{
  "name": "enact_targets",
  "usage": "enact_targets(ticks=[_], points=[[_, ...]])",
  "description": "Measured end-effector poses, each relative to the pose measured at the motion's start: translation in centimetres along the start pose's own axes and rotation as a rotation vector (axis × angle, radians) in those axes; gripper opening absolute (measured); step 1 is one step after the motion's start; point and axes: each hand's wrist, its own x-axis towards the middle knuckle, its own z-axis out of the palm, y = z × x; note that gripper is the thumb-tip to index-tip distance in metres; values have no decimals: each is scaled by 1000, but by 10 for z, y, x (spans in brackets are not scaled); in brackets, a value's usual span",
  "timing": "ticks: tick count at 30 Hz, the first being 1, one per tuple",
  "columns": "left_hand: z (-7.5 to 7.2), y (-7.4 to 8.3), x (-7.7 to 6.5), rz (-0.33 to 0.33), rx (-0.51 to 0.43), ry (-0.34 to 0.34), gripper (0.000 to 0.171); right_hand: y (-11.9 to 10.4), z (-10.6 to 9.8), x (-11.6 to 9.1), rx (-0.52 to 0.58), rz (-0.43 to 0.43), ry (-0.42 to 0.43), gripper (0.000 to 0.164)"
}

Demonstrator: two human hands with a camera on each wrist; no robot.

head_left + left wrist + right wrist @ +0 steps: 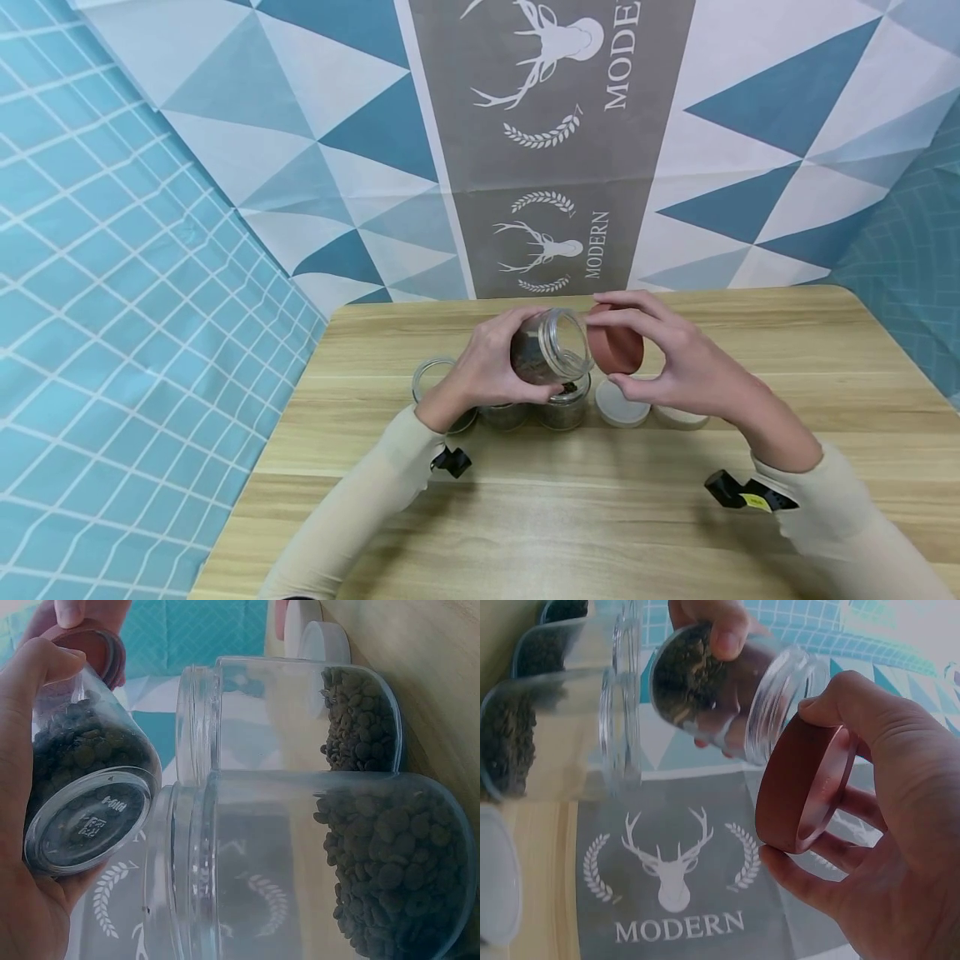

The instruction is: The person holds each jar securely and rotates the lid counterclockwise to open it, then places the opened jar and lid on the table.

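Observation:
My left hand [483, 358] grips a clear glass jar [529, 354] from the side, above the table. The jar is tilted, its uncapped mouth turned to the right, and holds dark, loose dried pieces that look leafy in the right wrist view. Fingers and thumb of my right hand [693, 362] pinch a round reddish-brown lid [791, 787] by its rim. This lid is on edge close to the jar's mouth; from the head view I cannot tell whether they touch.
Below the hands stands a row of lidless glass jars [564, 414], two with dark pellet-like pieces [394, 855] in the left wrist view. Right of them lie a white lid [621, 407] and a cream lid [681, 419] on the wooden table [570, 517]. Patterned cloth [375, 167] hangs behind.

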Motion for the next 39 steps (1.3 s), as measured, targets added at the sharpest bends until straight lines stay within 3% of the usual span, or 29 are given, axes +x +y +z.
enact_targets(ticks=[8, 20, 39], points=[[1, -1, -1, -17, 3, -1, 101, 5, -12, -17, -41, 111, 20, 83], [0, -2, -2, -14, 3, 11, 98, 17, -24, -32, -123, 126, 47, 84], [-1, -5, -5, -32, -5, 0, 99, 41, -40, -63, -170, 222, 108, 82]])
